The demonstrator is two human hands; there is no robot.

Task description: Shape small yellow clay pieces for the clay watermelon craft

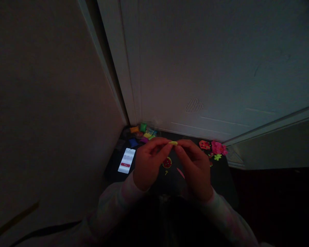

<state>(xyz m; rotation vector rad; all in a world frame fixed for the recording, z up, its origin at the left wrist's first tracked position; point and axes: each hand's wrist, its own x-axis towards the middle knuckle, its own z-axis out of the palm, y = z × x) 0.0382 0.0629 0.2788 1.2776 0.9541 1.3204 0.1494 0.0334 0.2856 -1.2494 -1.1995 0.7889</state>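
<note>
My left hand (149,161) and my right hand (194,168) meet in front of me, fingertips pinched together on a small yellow-green piece of clay (173,142). Both hands are closed on it from either side. Below them, on a dark mat (221,175), lies a small round red clay figure (167,162) with a tiny yellow-green bit under it, and a thin pink stick (180,172) beside my right hand. Pale sleeves cover both wrists.
A lit phone (127,160) lies on the mat at the left. Several coloured clay packets (142,133) are heaped in the far corner. Red, pink and green clay shapes (213,148) sit at the right. White door panels and a wall close in behind.
</note>
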